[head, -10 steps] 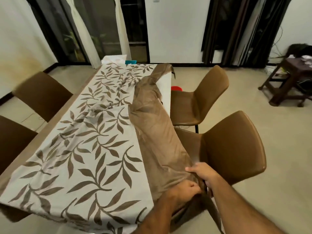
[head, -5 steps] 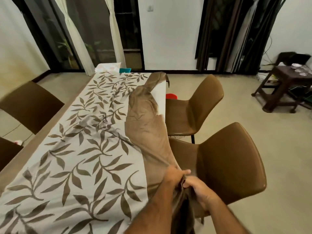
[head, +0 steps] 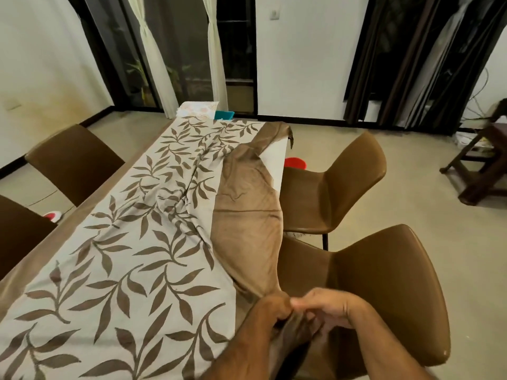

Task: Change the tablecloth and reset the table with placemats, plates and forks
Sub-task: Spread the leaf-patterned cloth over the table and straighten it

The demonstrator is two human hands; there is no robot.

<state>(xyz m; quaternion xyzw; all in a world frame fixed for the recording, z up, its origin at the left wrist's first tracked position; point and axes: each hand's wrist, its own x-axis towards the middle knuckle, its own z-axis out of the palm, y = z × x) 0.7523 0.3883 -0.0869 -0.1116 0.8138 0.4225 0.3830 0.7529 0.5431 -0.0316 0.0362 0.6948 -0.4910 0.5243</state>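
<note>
Both hands low at the near right edge of the tabletop point(head: 275, 163), bunching the brown border of the leaf-print tablecloth point(head: 131, 242). Left hand point(head: 270, 311) curled tight, grip clamped on a gathered fold of the brown fabric. Right hand point(head: 333, 307) just beside it, fingertips point(head: 297, 308) pinched together on the same fold, nearly touching the left knuckles. Brown border point(head: 248, 220) drawn taut from the hands toward the far right corner, lifted off the surface and exposing a white strip of tabletop there. Leaf-print middle rumpled into ridges around the centre, flat nearer the camera, draped over the left edge. Near chair point(head: 389, 292) directly behind the hands, second brown chair point(head: 337, 185) beyond it, both on the right side. Two more brown chairs on the left, the far one point(head: 74, 163) angled toward the tabletop. Red object point(head: 295, 162) on the floor past the far right corner. Folded light cloth point(head: 199, 108) and a teal item point(head: 224, 115) at the far end.
</note>
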